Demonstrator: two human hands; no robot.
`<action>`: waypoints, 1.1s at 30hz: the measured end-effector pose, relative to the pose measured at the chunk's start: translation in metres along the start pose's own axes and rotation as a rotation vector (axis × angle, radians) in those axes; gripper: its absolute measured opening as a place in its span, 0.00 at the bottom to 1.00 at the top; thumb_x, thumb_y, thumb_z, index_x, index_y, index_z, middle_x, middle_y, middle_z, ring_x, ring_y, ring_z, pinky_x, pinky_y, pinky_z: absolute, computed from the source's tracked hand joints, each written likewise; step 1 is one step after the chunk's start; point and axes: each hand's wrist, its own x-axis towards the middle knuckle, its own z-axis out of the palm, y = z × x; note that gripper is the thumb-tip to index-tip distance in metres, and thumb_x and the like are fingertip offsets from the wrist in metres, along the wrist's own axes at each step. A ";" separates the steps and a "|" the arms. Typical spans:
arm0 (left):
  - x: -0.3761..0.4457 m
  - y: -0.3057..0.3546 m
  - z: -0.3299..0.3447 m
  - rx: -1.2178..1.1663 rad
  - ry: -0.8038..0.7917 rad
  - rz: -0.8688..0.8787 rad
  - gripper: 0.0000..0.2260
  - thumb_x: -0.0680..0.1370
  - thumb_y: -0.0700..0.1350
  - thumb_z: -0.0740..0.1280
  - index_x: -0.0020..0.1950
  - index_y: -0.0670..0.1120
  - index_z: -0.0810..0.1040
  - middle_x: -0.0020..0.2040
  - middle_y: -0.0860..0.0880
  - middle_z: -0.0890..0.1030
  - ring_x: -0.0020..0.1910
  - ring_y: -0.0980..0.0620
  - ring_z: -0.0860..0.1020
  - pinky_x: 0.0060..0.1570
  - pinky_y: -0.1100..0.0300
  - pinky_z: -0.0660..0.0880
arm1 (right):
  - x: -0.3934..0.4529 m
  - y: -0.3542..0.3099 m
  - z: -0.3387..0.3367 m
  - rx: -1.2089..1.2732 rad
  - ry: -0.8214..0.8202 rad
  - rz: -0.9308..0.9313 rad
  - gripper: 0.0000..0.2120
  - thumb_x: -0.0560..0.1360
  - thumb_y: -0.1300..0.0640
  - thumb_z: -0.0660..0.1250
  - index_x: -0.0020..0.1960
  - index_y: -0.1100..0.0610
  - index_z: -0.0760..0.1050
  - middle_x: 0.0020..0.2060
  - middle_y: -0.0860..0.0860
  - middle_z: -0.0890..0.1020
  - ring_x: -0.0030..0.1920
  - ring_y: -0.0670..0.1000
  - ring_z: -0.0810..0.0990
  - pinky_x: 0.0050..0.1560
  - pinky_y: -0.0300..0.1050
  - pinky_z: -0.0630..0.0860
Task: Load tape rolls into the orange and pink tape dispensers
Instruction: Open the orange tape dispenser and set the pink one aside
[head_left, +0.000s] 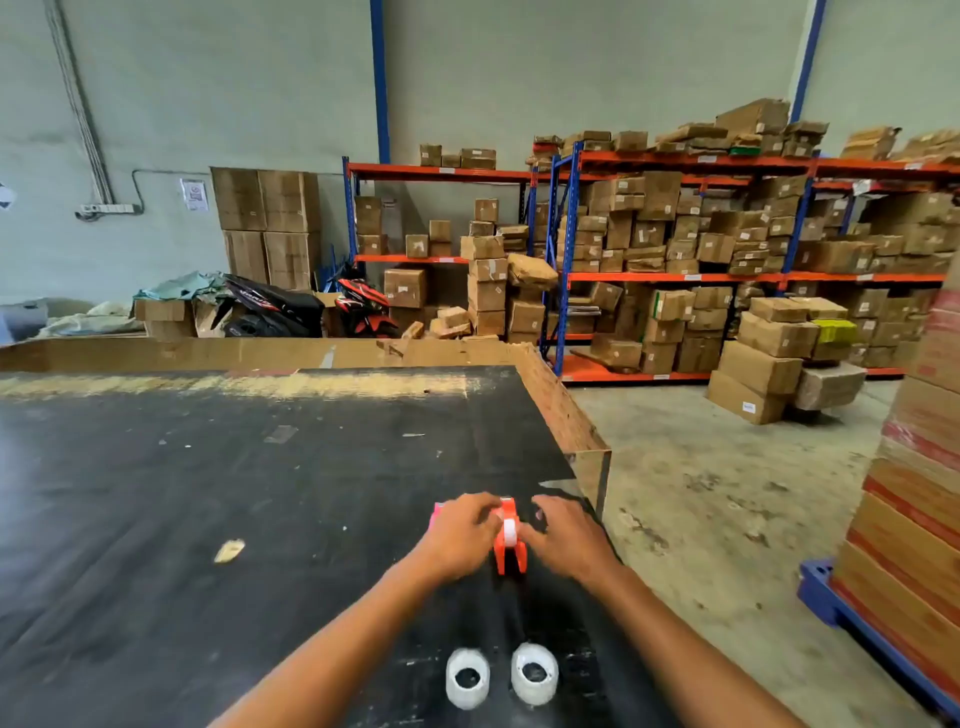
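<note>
A warehouse wall lined with blue-and-orange shelving (675, 275) crammed with cardboard boxes (769, 338) fills the background, with two motorbikes (311, 306) parked at the far end of my work area. Before me spreads the black tabletop (208, 493), scuffed and edged with cardboard; to my right a stacked pallet (914, 519) of cartons stands on the concrete floor (701, 493).

Both my bare forearms reach out across the tabletop toward its right edge. My left hand (460, 535) is curled over the near side of the orange tape dispenser (509, 545), fingers touching its top, where a white roll (509, 529) sits seated in the body. My right hand (566, 535) presses in from the other side, thumb against the dispenser; motion blur softens both hands, so whether the right grip is fully clamped or only resting there I cannot tell. The left grip appears to be clenched on the dispenser.

The dispenser stands upright on the tabletop between my hands. Just behind my left hand a sliver of the pink tape dispenser (435, 514) peeks out, mostly hidden. Close to me, between my forearms, two white tape rolls (467, 678) lie side by side on the tabletop, the right roll (535, 673) just beside the left, both untouched.
</note>
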 end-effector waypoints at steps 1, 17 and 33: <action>0.004 -0.002 0.012 -0.035 -0.025 -0.032 0.10 0.79 0.41 0.59 0.51 0.41 0.80 0.51 0.41 0.82 0.51 0.48 0.78 0.55 0.55 0.72 | -0.001 0.005 0.008 0.039 -0.049 0.031 0.13 0.73 0.44 0.65 0.40 0.52 0.69 0.53 0.58 0.81 0.55 0.61 0.79 0.42 0.47 0.69; 0.006 0.016 0.057 -0.676 0.205 -0.369 0.14 0.81 0.49 0.50 0.44 0.43 0.70 0.36 0.45 0.75 0.35 0.50 0.75 0.36 0.55 0.75 | -0.030 0.024 0.019 0.573 0.044 -0.095 0.08 0.71 0.48 0.68 0.46 0.50 0.82 0.40 0.47 0.84 0.40 0.44 0.82 0.43 0.40 0.79; -0.001 0.009 -0.003 -0.509 0.354 -0.419 0.10 0.78 0.51 0.51 0.44 0.50 0.68 0.37 0.37 0.72 0.32 0.42 0.74 0.32 0.57 0.64 | 0.012 0.021 0.006 0.883 -0.105 0.050 0.09 0.77 0.54 0.64 0.51 0.58 0.79 0.36 0.51 0.86 0.34 0.47 0.80 0.35 0.41 0.77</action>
